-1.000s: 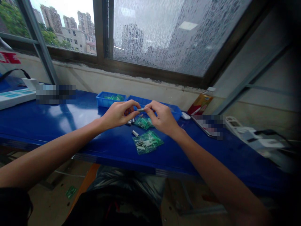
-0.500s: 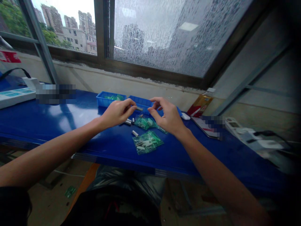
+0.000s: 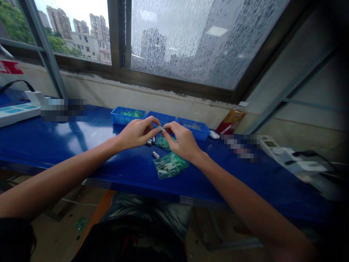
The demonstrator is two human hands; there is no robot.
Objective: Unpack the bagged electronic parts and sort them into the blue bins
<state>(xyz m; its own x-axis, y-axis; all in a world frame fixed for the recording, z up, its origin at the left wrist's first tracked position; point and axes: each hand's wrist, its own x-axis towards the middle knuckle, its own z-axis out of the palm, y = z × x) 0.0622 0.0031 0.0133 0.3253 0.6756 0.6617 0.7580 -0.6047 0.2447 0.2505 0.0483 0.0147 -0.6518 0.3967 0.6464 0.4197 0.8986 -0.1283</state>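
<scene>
No readable text; red label [image 3: 14, 67] at far left too blurred to read.

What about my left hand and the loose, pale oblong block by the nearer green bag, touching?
Apart: head view shows blue tabletop between left hand and block.

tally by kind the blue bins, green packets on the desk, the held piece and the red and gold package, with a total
Blue bins: 3 (left bin, middle bin, right bin)
Green packets: at least 2 (near packet, far packet, partly hidden)
Held piece: 1
Red and gold package: 1
Total: at least 7
</scene>
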